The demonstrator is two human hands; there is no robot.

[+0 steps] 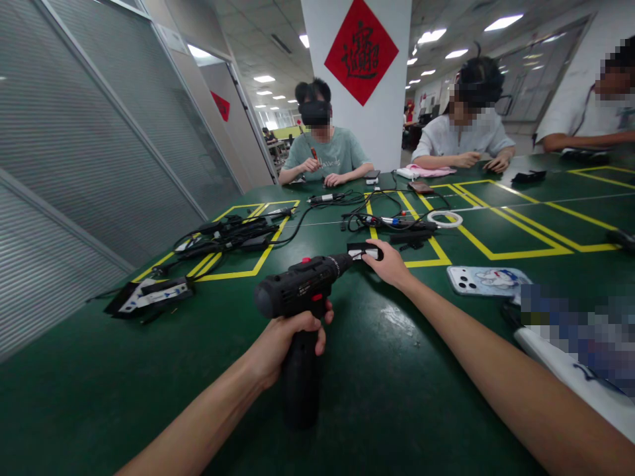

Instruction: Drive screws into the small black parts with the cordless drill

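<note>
My left hand (pixel 288 337) is wrapped round the grip of a black cordless drill (pixel 302 287) with red buttons. The drill lies level, and its chuck points away to the right. At its tip is a small black-and-white box-shaped part (pixel 364 251), which my right hand (pixel 385 263) grips from the right side. Whether the bit touches that part I cannot tell. Beneath both hands is the dark green table top (pixel 213 390).
Tangled black cables and adapters (pixel 233 231) lie at the left, with a black-and-white piece (pixel 149 296) nearer. More corded tools (pixel 387 223) and a white ring (pixel 445 219) lie beyond my right hand. A phone (pixel 489 280) rests at right. People in headsets sit opposite.
</note>
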